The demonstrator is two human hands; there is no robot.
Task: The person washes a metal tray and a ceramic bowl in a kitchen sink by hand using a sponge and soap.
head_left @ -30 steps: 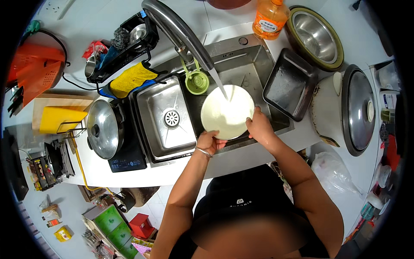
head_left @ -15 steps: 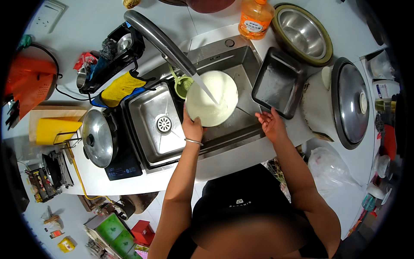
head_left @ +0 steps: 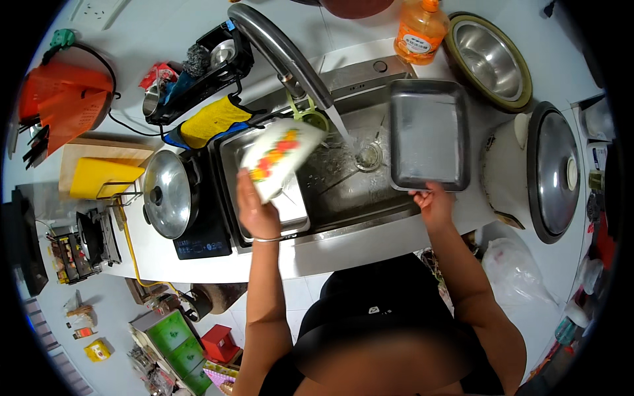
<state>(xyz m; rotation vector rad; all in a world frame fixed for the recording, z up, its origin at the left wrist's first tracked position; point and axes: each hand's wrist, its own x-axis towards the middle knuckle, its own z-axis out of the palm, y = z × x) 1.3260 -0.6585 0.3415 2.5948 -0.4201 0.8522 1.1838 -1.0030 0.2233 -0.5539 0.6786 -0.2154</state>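
Note:
My left hand [head_left: 259, 212] grips a white bowl [head_left: 267, 155] with red and yellow flowers on its outer side. The bowl is tipped on its side over the left sink basin and slightly blurred. My right hand [head_left: 434, 203] is closed on the near edge of a dark rectangular baking pan [head_left: 429, 135], which hangs partly over the right end of the sink. From the curved faucet [head_left: 281, 53] water runs into the right basin [head_left: 350, 178], next to its drain. A green strainer [head_left: 309, 117] sits behind the bowl.
To the left are a lidded pan [head_left: 170, 195] on a black cooktop and a yellow cloth [head_left: 214, 124]. An orange soap bottle [head_left: 421, 33], a steel bowl [head_left: 489, 59] and a large lidded pot [head_left: 551, 171] stand on the right side.
The bowl has gone left from under the water and turned so its flowered side shows. My right hand has taken hold of the baking pan, which has swung straighter and toward the sink.

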